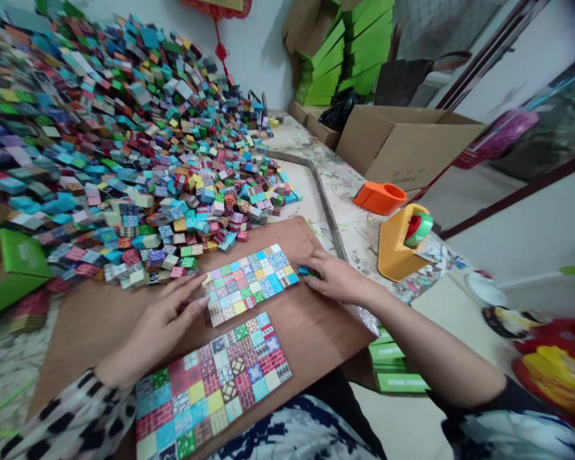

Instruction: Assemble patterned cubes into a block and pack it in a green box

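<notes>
Two flat arrays of small patterned blocks lie on a brown board point(311, 332). My left hand point(158, 319) rests at the left end of the farther block array point(249, 284), fingers stretched out and thumb close to its edge. Past that array's right end, my right hand point(335, 278) has its fingers closed over a few blue and green blocks point(309, 271), partly hidden under the fingertips. The nearer block array point(215, 383) is larger, with brick, yellow and blue faces, and lies in front of my body.
A big heap of loose blocks point(138, 128) rises behind the board. On the right stand a yellow tape dispenser point(395, 246), an orange ring-shaped holder point(381, 198) and an open cardboard box point(402, 144). Green boxes point(323, 70) are stacked behind; another green box point(22, 262) is at left.
</notes>
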Demonstrator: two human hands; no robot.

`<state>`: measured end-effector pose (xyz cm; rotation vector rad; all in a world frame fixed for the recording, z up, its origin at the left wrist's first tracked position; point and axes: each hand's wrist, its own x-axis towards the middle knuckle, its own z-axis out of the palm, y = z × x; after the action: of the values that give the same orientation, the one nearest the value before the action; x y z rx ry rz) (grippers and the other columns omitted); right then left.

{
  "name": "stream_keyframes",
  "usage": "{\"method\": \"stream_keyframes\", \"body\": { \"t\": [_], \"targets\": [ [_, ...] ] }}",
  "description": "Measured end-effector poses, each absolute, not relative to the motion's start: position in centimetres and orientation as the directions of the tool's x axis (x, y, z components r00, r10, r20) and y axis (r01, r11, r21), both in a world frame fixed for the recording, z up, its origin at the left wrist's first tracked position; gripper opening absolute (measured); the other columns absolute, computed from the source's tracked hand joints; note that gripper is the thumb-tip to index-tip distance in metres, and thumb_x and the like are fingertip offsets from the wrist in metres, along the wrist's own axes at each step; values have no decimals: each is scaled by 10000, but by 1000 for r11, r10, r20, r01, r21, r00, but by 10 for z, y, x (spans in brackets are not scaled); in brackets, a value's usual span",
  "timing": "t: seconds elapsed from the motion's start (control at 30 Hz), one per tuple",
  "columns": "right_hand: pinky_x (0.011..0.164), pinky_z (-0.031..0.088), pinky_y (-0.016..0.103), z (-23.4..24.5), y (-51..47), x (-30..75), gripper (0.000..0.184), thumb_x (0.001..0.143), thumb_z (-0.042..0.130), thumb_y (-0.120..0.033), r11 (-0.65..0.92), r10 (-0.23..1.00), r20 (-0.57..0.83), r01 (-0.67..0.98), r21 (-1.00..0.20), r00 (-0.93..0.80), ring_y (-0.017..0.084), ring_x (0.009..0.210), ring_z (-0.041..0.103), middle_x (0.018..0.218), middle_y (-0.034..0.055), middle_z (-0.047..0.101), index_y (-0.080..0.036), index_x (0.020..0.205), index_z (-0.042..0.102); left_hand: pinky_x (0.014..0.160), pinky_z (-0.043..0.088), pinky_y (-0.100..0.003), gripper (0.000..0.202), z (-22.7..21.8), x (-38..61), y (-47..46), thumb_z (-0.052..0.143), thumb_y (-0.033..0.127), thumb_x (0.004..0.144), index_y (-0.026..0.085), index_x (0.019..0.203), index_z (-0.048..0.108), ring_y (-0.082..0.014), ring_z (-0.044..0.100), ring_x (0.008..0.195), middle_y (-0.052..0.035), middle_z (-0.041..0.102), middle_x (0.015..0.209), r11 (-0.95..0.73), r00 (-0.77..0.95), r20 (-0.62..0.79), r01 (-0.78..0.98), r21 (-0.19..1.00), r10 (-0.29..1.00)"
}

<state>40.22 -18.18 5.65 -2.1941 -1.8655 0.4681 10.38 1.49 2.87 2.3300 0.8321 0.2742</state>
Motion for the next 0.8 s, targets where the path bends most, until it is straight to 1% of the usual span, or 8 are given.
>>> {"method": "stream_keyframes", "body": {
  "t": [0.1,0.23,0.33,0.43,0.53,0.63,0.73,0.8],
  "targets": [
    [896,434,341,56,-180,402,279,931,505,-225,-208,977,-115,909,-361,177,234,1049,570,1106,121,605,-162,1176,625,1125,357,-483,748,27,104,15,401,719,832,179,1316,587,-310,476,1317,-122,529,1410,-582,769,-34,511,633,638],
    [890,444,352,58,-178,402,301,928,519,-267,-226,971,-147,916,-330,187,254,1040,574,1106,140,596,-140,1183,618,1121,368,-468,772,24,101,16,390,740,828,165,1295,607,-307,477,1319,-131,537,1403,-586,769,-28,510,629,639],
    [902,440,337,58,-176,402,319,894,520,-171,-219,971,-160,924,-312,176,244,1043,574,1108,134,596,-133,1197,611,1104,390,-478,765,22,100,17,388,746,829,170,1273,626,-314,506,1291,-133,554,1382,-603,773,-5,499,623,635],
    [934,427,320,56,-174,403,336,857,499,-87,-256,963,-161,914,-313,215,233,1060,578,1112,131,615,-114,1167,624,1101,397,-476,733,20,100,18,399,734,837,191,1271,631,-314,504,1297,-121,558,1386,-612,778,6,490,621,628],
    [913,439,327,55,-170,409,307,853,556,-148,-244,966,-158,921,-304,204,246,1060,585,1129,135,618,-131,1149,636,1103,397,-470,727,19,100,18,406,733,837,199,1277,629,-314,493,1311,-113,562,1389,-608,773,8,491,624,634],
    [828,467,308,61,-155,424,285,869,586,-232,-211,975,-142,921,-327,173,232,982,614,1092,117,641,-163,1138,650,1099,404,-471,730,19,99,18,408,738,833,202,1275,631,-314,507,1298,-110,564,1388,-602,768,5,497,625,640],
    [774,468,267,70,-121,450,284,899,549,-223,-311,950,-96,864,-397,297,191,896,637,1038,79,689,-167,1157,656,1101,401,-470,724,18,99,19,413,734,833,201,1271,633,-310,513,1291,-109,562,1388,-602,772,-1,497,625,636],
    [809,459,270,73,-92,469,267,895,533,-191,-383,915,-36,841,-383,401,199,925,635,1035,77,697,-162,1116,681,1104,396,-472,721,18,99,19,413,727,837,197,1274,630,-311,503,1301,-113,559,1390,-604,773,-5,500,621,635]
  ]
}}
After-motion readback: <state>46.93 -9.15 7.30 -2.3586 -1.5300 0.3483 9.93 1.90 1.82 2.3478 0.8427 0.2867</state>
